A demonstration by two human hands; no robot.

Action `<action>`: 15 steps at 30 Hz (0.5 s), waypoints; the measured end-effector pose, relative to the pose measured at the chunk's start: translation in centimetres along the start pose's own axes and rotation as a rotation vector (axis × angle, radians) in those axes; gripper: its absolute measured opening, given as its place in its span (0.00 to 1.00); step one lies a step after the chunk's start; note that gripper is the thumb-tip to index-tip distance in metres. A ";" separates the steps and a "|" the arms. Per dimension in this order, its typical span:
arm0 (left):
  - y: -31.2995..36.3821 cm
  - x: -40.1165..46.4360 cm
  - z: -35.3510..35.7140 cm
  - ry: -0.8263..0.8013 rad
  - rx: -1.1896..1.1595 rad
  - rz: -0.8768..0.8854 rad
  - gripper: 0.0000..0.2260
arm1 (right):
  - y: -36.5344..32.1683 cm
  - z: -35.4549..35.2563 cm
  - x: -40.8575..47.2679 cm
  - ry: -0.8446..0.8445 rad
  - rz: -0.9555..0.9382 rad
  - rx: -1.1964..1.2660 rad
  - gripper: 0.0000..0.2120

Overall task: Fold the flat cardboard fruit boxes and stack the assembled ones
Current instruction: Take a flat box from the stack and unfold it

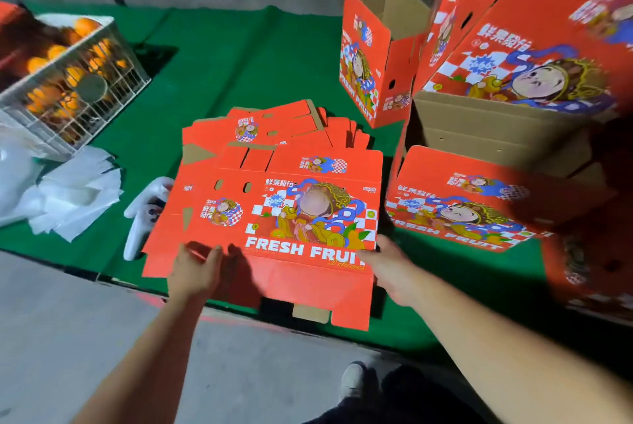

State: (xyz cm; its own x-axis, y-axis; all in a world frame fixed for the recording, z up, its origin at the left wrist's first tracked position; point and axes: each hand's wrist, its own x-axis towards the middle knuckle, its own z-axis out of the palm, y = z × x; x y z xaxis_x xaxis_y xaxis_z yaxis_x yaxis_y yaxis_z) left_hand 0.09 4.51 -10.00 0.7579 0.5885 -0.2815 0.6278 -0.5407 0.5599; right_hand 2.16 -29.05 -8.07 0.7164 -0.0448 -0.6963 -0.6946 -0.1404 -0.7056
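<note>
A flat red "FRESH FRUIT" cardboard box (274,214) lies on top of a pile of flat boxes (274,129) on the green table. My left hand (195,269) rests on its near left flap, fingers spread. My right hand (387,266) grips its near right edge beside the printed words. Assembled red boxes stand at the right: one open and upright (373,60) at the back, and a leaning stack (513,46) with another box (455,197) low in front of it.
A white wire basket of oranges (68,70) sits at the far left. White foam sheets and plastic (68,194) lie below it, with a white controller-like object (144,214) beside the flat box. The table's near edge (113,279) runs under my wrists, above grey floor.
</note>
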 end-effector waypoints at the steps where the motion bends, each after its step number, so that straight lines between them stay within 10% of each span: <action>1: -0.3 0.7 -0.4 -0.044 -0.105 -0.034 0.21 | -0.2 0.0 -0.3 -0.021 -0.004 0.039 0.10; 7: -0.8 1.6 -2.7 0.016 -0.102 -0.052 0.50 | -3.1 -1.4 -2.2 -0.105 -0.174 0.284 0.13; 15: 2.8 -1.8 -1.1 -0.063 -0.450 0.075 0.41 | -4.1 -4.6 -5.5 -0.233 -0.392 0.160 0.15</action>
State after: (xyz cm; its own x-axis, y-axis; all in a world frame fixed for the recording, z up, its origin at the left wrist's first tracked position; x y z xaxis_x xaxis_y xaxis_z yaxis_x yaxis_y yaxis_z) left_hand 0.29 2.59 -7.04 0.8166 0.5122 -0.2661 0.4417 -0.2577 0.8594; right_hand 1.35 -32.76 -0.79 0.9050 0.2069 -0.3717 -0.3896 0.0521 -0.9195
